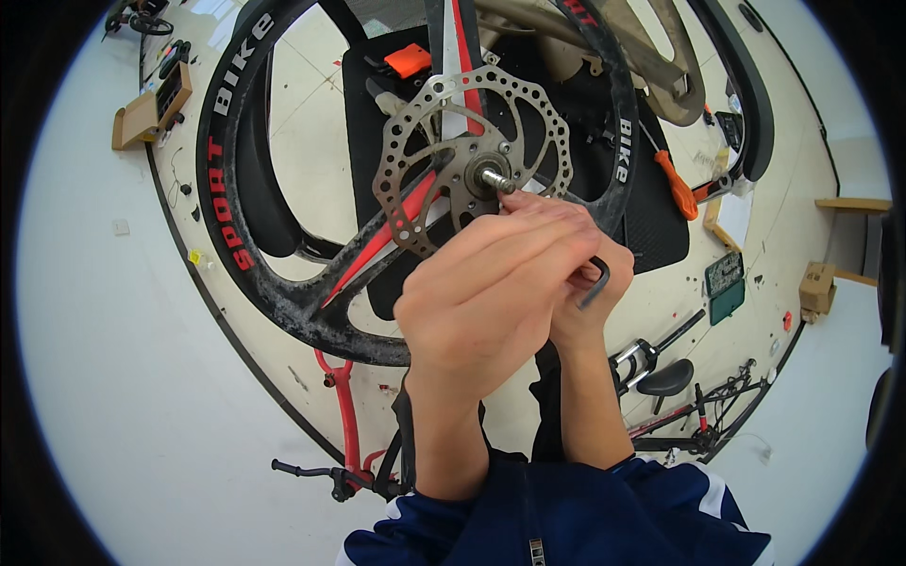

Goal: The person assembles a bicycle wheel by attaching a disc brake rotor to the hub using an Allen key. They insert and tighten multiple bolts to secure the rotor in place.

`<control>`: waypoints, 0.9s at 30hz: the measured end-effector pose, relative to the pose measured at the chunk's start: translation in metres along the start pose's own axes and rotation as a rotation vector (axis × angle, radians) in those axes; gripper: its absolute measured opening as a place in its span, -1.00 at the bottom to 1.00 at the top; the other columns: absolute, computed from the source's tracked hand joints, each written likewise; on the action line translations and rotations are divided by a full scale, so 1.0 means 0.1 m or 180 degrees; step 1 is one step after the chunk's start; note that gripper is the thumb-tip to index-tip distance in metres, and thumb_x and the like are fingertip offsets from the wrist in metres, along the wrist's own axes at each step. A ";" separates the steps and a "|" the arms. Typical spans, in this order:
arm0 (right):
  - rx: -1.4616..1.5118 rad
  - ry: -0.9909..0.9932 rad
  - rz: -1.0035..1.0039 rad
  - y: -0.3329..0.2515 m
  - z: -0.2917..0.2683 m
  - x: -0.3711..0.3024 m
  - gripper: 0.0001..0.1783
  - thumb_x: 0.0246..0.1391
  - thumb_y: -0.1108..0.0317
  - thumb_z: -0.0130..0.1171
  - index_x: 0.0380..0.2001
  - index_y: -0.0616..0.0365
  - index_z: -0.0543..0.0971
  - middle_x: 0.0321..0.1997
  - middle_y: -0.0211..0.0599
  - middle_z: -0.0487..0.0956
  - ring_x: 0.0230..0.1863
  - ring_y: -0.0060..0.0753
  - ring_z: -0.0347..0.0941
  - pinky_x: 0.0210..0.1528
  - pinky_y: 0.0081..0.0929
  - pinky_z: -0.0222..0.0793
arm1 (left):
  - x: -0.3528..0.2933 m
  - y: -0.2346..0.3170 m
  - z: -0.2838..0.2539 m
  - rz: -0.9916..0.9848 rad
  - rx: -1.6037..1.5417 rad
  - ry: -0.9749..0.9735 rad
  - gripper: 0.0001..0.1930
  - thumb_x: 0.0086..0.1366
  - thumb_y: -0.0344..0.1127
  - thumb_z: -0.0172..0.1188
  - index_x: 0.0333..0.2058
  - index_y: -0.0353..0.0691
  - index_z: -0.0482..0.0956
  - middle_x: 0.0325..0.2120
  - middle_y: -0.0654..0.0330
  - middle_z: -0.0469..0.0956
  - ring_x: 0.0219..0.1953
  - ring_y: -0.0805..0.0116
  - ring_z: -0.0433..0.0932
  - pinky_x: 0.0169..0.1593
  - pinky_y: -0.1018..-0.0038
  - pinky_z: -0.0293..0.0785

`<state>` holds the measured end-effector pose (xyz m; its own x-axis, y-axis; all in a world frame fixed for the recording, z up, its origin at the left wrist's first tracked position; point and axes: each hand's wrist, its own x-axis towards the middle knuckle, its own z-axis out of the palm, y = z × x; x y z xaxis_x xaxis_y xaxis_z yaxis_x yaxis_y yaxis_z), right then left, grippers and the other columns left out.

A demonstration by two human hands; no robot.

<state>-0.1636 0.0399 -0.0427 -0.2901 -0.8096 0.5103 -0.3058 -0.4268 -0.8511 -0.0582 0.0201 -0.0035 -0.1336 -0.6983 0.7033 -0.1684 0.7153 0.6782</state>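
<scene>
A black and red bicycle wheel [242, 193] lies across a black pad, its slotted silver disc brake rotor [436, 91] facing up. A threaded axle [494, 178] stands out of the hub at the rotor's centre. My left hand [486, 292] is closed just below the axle, its fingertips pinched together by the axle's end; whatever they grip is hidden. Behind and partly under it, my right hand [609, 283] is closed too. From its fingers sticks the bent dark end of a hex key [595, 285]. The rest of that key is covered by my hands.
An orange-handled screwdriver [675, 184] lies right of the wheel, and an orange object [408, 60] beyond the rotor. A green tool case [727, 300] lies open on the floor. Bike parts, including a red frame [347, 415], surround me. An open cardboard box [151, 113] is at far left.
</scene>
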 end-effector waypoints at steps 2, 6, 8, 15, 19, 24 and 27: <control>-0.0044 0.0165 0.0096 -0.01 0.05 -0.04 -0.83 -0.13 0.49 0.37 -0.42 0.30 0.62 -0.29 -0.15 0.70 -0.23 -0.18 0.66 -0.14 -0.43 0.52 | 0.00 0.04 0.00 -0.0217 0.0080 0.0220 -0.71 -0.17 -0.79 0.25 -0.38 -0.44 0.68 -0.46 0.06 0.67 -0.41 0.26 0.65 -0.28 0.42 0.59; -0.0325 0.0491 0.0188 -0.08 0.10 -0.04 -0.86 -0.14 0.53 0.37 -0.45 0.28 0.61 -0.32 -0.18 0.69 -0.26 -0.21 0.65 -0.14 -0.44 0.51 | -0.02 -0.04 0.12 -0.0338 -0.0105 0.0833 -0.77 -0.11 -0.74 0.27 -0.42 -0.38 0.67 -0.50 0.15 0.65 -0.44 0.25 0.62 -0.20 0.39 0.65; -0.0378 0.0430 0.0066 -0.06 0.08 -0.02 -0.88 -0.13 0.53 0.35 -0.46 0.27 0.61 -0.35 -0.20 0.69 -0.29 -0.23 0.65 -0.17 -0.45 0.50 | -0.01 -0.03 0.14 -0.0365 -0.0052 0.0854 -0.78 -0.09 -0.72 0.29 -0.41 -0.37 0.67 -0.50 0.16 0.65 -0.43 0.27 0.63 -0.17 0.38 0.66; -0.0314 0.0328 -0.0051 -0.02 0.06 -0.02 -0.83 -0.15 0.55 0.32 -0.39 0.28 0.61 -0.34 -0.21 0.67 -0.31 -0.23 0.62 -0.22 -0.45 0.42 | 0.04 -0.04 0.06 -0.0206 -0.0024 0.0280 -0.70 -0.10 -0.76 0.24 -0.31 -0.43 0.66 -0.32 0.05 0.67 -0.25 0.22 0.65 -0.10 0.33 0.58; -0.0670 0.0069 -0.0181 0.03 -0.02 -0.01 -0.79 -0.14 0.59 0.26 -0.33 0.28 0.61 -0.33 -0.23 0.67 -0.29 -0.19 0.61 -0.22 -0.43 0.36 | 0.07 0.01 0.03 -0.0178 0.0067 -0.0206 -0.70 -0.04 -0.76 0.18 -0.31 -0.37 0.69 -0.32 0.09 0.68 -0.24 0.19 0.66 -0.12 0.39 0.59; -0.0676 0.0085 -0.0541 0.07 0.01 0.04 -0.80 -0.16 0.55 0.33 -0.36 0.28 0.60 -0.39 -0.26 0.65 -0.33 -0.22 0.60 -0.23 -0.42 0.42 | 0.01 -0.04 0.05 -0.0083 0.0086 0.0120 -0.75 -0.03 -0.77 0.22 -0.35 -0.39 0.68 -0.40 0.08 0.68 -0.30 0.18 0.67 -0.15 0.39 0.61; -0.0586 0.0235 -0.0383 0.09 0.05 0.02 -0.79 -0.19 0.56 0.35 -0.38 0.29 0.61 -0.40 -0.25 0.65 -0.35 -0.22 0.60 -0.24 -0.42 0.46 | 0.00 -0.06 0.07 -0.0118 0.0054 0.0225 -0.76 -0.02 -0.77 0.23 -0.35 -0.41 0.67 -0.41 0.05 0.67 -0.30 0.19 0.67 -0.14 0.40 0.62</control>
<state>-0.1627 0.0328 -0.0502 -0.3050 -0.7228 0.6201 -0.5007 -0.4322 -0.7500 -0.0642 0.0155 -0.0088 -0.0577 -0.7201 0.6914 -0.1887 0.6880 0.7008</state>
